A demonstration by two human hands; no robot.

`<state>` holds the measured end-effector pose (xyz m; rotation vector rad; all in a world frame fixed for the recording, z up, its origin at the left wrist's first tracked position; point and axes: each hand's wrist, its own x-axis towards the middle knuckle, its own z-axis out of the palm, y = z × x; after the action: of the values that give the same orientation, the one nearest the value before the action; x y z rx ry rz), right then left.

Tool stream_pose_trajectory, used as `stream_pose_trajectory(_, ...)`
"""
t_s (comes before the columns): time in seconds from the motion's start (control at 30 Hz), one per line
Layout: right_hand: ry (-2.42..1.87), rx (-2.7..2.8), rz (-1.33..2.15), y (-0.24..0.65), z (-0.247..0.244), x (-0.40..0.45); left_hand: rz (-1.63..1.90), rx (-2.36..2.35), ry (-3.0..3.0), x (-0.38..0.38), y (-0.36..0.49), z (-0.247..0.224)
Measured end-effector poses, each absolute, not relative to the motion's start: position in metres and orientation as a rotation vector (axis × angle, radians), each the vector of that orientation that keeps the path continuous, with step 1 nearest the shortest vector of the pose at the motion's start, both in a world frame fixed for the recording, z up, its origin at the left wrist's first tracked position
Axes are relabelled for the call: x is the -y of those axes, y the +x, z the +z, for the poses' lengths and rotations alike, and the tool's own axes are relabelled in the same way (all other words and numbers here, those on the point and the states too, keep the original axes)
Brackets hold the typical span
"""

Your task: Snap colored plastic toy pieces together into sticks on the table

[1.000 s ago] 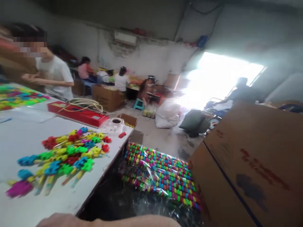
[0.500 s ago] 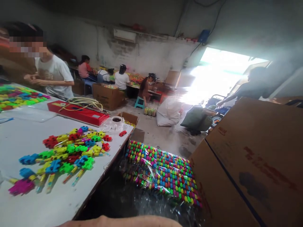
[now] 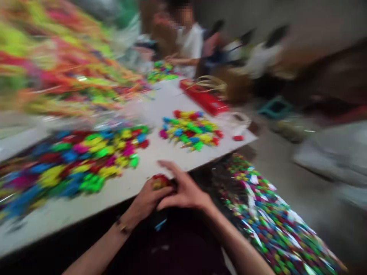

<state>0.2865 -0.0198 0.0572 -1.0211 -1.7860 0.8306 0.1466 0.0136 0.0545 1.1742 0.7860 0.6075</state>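
Note:
The head view is motion-blurred. At the near edge of the white table, my left hand and my right hand come together around a small red plastic piece, which shows between the fingers. Just beyond my left hand lies a wide heap of multicoloured plastic toy pieces. A smaller heap of similar pieces sits ahead of my right hand, apart from it.
Right of the table, a plastic-wrapped mass of colourful beads lies below it. A red box with yellow cord stands at the far edge. A blurred stack of colourful sticks rises left. A co-worker sits beyond the table.
The view has swung left and down. My two hands, earlier just a forearm at the bottom edge, now meet at the table edge around the red piece.

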Motion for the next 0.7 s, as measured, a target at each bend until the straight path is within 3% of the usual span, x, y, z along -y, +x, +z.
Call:
stream_pose_trajectory(0.13,-1.257,1.338,0.894,0.299,0.043,0.011,0.745,-0.942,1.249,0.000,0.094,0.045)
stream_pose_trajectory(0.47,-1.102,1.701,0.819,0.268,0.076,0.011,0.782,-1.057,1.416,0.006,0.077,0.037)
stream_pose_trajectory(0.7,-1.069,2.092,1.395,0.277,0.085,-0.028,0.667,-1.021,1.447,0.008,0.081,0.035)
